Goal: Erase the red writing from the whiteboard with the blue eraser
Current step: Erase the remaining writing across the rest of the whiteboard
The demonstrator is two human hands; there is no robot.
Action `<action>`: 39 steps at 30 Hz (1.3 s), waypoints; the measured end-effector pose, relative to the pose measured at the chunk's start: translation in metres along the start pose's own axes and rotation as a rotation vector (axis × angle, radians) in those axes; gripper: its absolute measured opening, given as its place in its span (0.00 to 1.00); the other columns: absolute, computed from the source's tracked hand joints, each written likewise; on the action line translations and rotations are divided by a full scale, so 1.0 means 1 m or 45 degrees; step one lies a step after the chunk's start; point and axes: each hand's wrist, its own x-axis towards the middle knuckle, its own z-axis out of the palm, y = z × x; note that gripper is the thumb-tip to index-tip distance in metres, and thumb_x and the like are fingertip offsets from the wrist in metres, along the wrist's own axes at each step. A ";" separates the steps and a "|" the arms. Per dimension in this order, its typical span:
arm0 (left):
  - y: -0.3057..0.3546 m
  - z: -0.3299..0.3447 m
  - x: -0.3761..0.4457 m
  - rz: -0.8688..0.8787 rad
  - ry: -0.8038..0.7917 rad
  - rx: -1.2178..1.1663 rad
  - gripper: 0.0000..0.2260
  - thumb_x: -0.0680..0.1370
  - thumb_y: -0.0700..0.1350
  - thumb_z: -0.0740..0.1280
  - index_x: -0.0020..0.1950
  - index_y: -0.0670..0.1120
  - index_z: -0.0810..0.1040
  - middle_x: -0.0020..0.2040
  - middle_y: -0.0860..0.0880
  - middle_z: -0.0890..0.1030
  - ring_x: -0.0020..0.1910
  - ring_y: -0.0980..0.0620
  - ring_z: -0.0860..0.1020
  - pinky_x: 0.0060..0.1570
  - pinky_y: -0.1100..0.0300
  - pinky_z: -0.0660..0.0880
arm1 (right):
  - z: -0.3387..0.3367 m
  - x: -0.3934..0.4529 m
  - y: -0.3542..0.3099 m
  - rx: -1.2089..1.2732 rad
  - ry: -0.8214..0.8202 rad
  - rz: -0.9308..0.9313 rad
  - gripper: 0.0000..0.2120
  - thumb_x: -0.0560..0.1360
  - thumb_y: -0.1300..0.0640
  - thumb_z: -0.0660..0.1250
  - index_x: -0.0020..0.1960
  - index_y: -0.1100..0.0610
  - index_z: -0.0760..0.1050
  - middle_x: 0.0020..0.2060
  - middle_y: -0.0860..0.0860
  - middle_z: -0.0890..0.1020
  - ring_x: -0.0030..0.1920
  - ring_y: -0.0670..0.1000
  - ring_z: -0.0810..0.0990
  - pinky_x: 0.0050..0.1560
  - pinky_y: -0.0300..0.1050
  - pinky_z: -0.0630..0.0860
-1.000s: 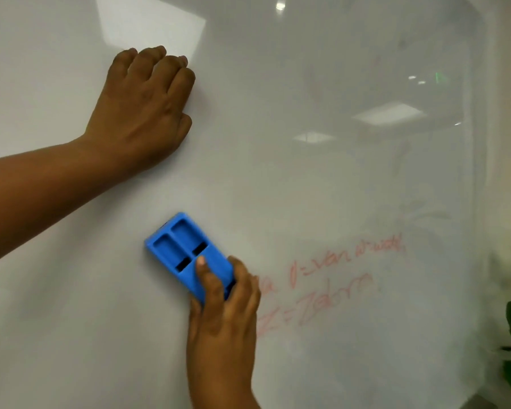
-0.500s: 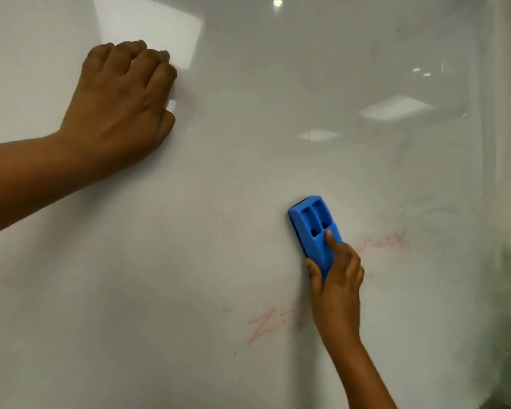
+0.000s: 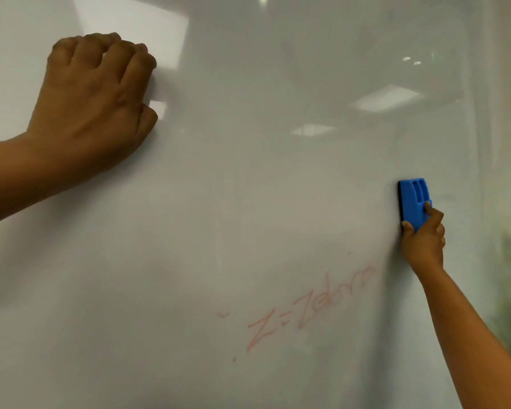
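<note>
Glossy whiteboard (image 3: pixel 278 178), faint red writing (image 3: pixel 307 308), ceiling-light reflections (image 3: pixel 387 97)

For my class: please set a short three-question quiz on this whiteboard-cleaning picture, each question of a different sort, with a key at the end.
1. True or false: the blue eraser lies flat on top of the red writing.
2. Multiple choice: what is the left hand doing? A) holding a marker B) resting on the whiteboard with fingers curled C) gripping the eraser
3. Fill in: the right hand grips the eraser at its ______ end.

Key
1. False: the eraser sits above and to the right of the writing.
2. B
3. lower
</note>
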 end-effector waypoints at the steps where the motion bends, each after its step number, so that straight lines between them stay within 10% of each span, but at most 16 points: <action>1: -0.001 0.001 0.000 -0.003 0.003 -0.012 0.21 0.76 0.47 0.52 0.65 0.37 0.63 0.62 0.33 0.71 0.60 0.33 0.68 0.61 0.38 0.64 | 0.000 0.003 0.002 0.009 0.006 0.042 0.25 0.78 0.59 0.62 0.71 0.53 0.56 0.66 0.62 0.66 0.63 0.65 0.68 0.60 0.62 0.69; 8: 0.009 -0.010 -0.001 0.005 0.023 -0.020 0.21 0.75 0.46 0.53 0.64 0.35 0.65 0.61 0.32 0.72 0.60 0.32 0.68 0.59 0.39 0.63 | 0.012 -0.025 -0.016 0.179 0.053 0.286 0.24 0.78 0.60 0.61 0.70 0.51 0.57 0.68 0.61 0.64 0.65 0.64 0.65 0.62 0.62 0.69; 17: 0.014 -0.017 -0.002 -0.007 0.043 -0.014 0.19 0.75 0.42 0.56 0.64 0.34 0.67 0.60 0.32 0.72 0.61 0.33 0.68 0.58 0.41 0.61 | 0.043 -0.215 -0.112 0.160 0.183 -0.417 0.26 0.72 0.67 0.67 0.68 0.61 0.66 0.63 0.68 0.68 0.60 0.69 0.68 0.61 0.61 0.67; 24: 0.015 -0.020 -0.003 -0.033 0.020 -0.003 0.20 0.75 0.40 0.56 0.65 0.33 0.66 0.59 0.32 0.72 0.60 0.33 0.68 0.59 0.42 0.61 | 0.050 -0.347 -0.136 0.158 -0.102 -0.751 0.40 0.60 0.62 0.79 0.65 0.46 0.64 0.61 0.55 0.68 0.59 0.59 0.70 0.51 0.53 0.77; 29: 0.015 -0.021 -0.004 -0.044 0.012 -0.010 0.20 0.74 0.39 0.56 0.65 0.33 0.66 0.60 0.33 0.72 0.62 0.34 0.68 0.59 0.43 0.61 | 0.047 -0.350 -0.096 0.120 0.002 -0.943 0.15 0.77 0.60 0.61 0.60 0.44 0.69 0.53 0.55 0.80 0.53 0.56 0.75 0.46 0.45 0.79; 39: 0.014 -0.017 -0.003 -0.042 0.046 0.006 0.20 0.75 0.41 0.55 0.64 0.33 0.66 0.59 0.32 0.72 0.61 0.33 0.68 0.58 0.41 0.61 | 0.025 -0.183 -0.011 0.003 -0.072 -0.250 0.28 0.74 0.62 0.67 0.71 0.60 0.61 0.63 0.67 0.66 0.62 0.68 0.66 0.60 0.63 0.67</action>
